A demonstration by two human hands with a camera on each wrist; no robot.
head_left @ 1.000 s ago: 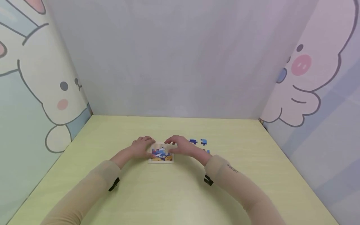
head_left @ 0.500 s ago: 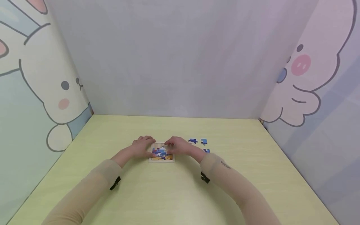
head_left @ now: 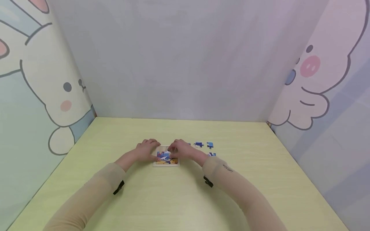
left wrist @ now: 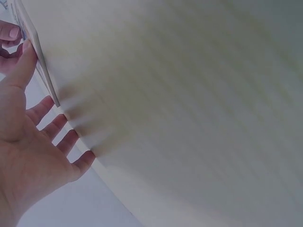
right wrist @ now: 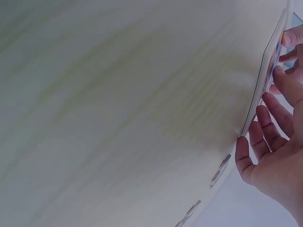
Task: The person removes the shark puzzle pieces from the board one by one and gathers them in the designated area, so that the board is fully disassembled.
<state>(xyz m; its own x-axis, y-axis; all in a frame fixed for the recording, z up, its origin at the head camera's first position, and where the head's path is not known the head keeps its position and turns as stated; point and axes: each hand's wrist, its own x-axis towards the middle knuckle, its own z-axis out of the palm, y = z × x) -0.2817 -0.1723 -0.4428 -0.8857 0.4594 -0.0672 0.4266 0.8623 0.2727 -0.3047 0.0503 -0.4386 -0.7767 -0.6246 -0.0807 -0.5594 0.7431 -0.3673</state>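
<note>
A small framed jigsaw puzzle (head_left: 166, 165) lies on the table, its picture blue and white above an orange strip, with bare wood along its far side. My left hand (head_left: 145, 151) rests at the puzzle's left edge. Its thumb lies over the frame, and the other spread fingers (left wrist: 68, 137) touch down beside it. Over the puzzle's right half is my right hand (head_left: 182, 149), thumb and bent fingers brought close together at the picture. In the right wrist view, thumb and fingers (right wrist: 279, 111) reach the board's edge. I cannot tell whether a piece is pinched between them.
Loose blue jigsaw pieces lie right of the puzzle: one piece (head_left: 198, 144) beyond the right hand, a lighter piece (head_left: 209, 145) beside it, another (head_left: 212, 154) near the right sleeve. A pale wall (head_left: 179, 64) stands behind the yellow-green table (head_left: 185, 199).
My right hand has moved slightly left over the puzzle, and its thumb and fingers have drawn closer. A loose piece beyond it now shows. The left hand stays in place.
</note>
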